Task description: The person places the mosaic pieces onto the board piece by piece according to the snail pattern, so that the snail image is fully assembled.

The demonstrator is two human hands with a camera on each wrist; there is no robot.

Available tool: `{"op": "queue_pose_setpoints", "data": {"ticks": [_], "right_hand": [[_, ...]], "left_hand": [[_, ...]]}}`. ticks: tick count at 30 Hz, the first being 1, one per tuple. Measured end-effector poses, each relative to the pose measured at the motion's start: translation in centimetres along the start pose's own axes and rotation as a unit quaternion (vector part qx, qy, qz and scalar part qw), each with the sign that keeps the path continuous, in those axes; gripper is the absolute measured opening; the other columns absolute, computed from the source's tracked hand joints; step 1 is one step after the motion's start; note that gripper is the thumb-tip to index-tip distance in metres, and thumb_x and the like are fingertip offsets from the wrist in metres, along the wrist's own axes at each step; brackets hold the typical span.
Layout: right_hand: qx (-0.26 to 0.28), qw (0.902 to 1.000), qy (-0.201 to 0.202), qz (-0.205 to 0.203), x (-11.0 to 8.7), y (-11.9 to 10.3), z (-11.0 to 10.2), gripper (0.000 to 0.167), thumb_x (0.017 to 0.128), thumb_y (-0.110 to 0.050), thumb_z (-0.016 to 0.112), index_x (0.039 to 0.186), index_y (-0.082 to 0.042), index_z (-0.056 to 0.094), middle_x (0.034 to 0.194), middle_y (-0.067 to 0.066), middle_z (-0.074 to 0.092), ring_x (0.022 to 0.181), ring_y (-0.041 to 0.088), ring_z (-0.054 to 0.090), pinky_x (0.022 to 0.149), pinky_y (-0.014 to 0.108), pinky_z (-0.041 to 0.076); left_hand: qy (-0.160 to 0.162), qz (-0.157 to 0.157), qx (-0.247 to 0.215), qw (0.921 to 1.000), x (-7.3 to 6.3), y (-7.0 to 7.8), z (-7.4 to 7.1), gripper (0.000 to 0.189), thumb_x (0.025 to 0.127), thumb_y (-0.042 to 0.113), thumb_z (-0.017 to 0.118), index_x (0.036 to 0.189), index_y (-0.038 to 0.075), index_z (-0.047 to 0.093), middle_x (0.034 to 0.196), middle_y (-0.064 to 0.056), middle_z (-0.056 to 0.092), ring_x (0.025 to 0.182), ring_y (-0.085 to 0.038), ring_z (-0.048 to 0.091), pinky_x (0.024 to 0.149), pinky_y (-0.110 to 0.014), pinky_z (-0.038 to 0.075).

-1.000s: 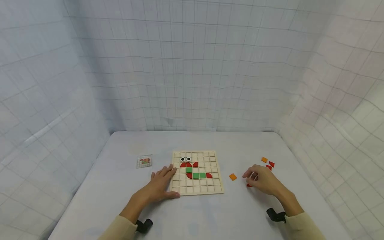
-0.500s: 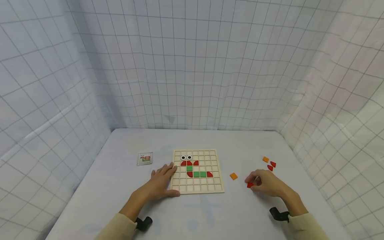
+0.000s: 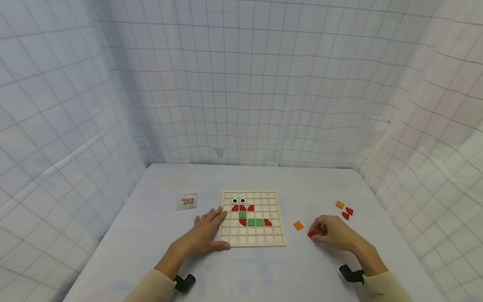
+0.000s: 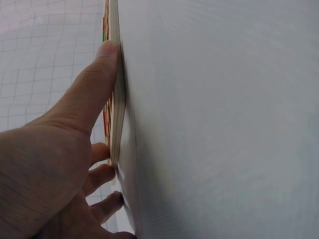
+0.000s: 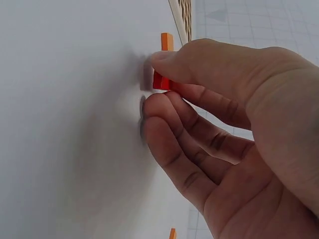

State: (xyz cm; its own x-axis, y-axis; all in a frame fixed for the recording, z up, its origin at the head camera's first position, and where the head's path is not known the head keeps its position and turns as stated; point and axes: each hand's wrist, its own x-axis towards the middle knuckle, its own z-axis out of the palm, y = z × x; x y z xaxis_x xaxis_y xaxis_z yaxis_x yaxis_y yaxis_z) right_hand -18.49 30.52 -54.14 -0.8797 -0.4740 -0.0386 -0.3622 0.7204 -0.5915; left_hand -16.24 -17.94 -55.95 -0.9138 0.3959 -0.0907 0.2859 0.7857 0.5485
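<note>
With the right hand [image 3: 333, 232] I'm pinching a small, flat red tile [image 3: 311, 234] just above the white tabletop [image 3: 264, 272]; the spread left hand [image 3: 204, 233] is bracing the square, pale wooden grid board [image 3: 254, 240]. I'm judging this a pick-up, probably calling for carrying boardward.

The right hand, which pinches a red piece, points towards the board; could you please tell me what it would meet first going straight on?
Most likely the orange square lying between the right hand and the grid board; height is unclear, so it might pass just above.
</note>
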Motion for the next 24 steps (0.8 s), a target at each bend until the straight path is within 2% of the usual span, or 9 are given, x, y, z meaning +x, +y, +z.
{"op": "queue_pose_setpoints", "data": {"ticks": [7,13,24], "right_hand": [[-0.015,0.9986,0.034,-0.039,1.4,-1.1,0.4,0.018,0.096,-0.004,0.092,0.106,-0.016,0.082,0.101,-0.008,0.078,0.085,-0.002,0.065,0.075,0.02,0.06],[-0.023,0.9965,0.048,-0.063,3.5,-2.3,0.9,0.017,0.097,-0.008,0.092,0.108,-0.017,0.083,0.101,-0.01,0.079,0.087,0.001,0.067,0.076,0.02,0.061],[-0.003,0.9941,0.03,-0.104,7.5,-5.3,2.9,0.014,0.1,-0.008,0.09,0.111,-0.013,0.084,0.103,-0.006,0.08,0.084,0.001,0.068,0.075,0.02,0.063]], "left_hand": [[-0.002,-0.005,-0.004,1.0,-0.1,0.3,0.0,0.115,0.093,0.05,0.099,0.18,0.004,0.041,0.193,-0.021,0.028,0.178,-0.057,0.026,0.137,-0.091,0.016],[-0.002,-0.006,-0.007,1.0,-0.2,0.3,-0.1,0.114,0.093,0.05,0.099,0.18,0.005,0.041,0.193,-0.02,0.029,0.178,-0.057,0.026,0.137,-0.091,0.016],[0.002,-0.009,-0.002,1.0,-0.2,0.5,-0.1,0.114,0.093,0.05,0.099,0.18,0.004,0.042,0.193,-0.021,0.029,0.178,-0.057,0.026,0.137,-0.091,0.017]]}}
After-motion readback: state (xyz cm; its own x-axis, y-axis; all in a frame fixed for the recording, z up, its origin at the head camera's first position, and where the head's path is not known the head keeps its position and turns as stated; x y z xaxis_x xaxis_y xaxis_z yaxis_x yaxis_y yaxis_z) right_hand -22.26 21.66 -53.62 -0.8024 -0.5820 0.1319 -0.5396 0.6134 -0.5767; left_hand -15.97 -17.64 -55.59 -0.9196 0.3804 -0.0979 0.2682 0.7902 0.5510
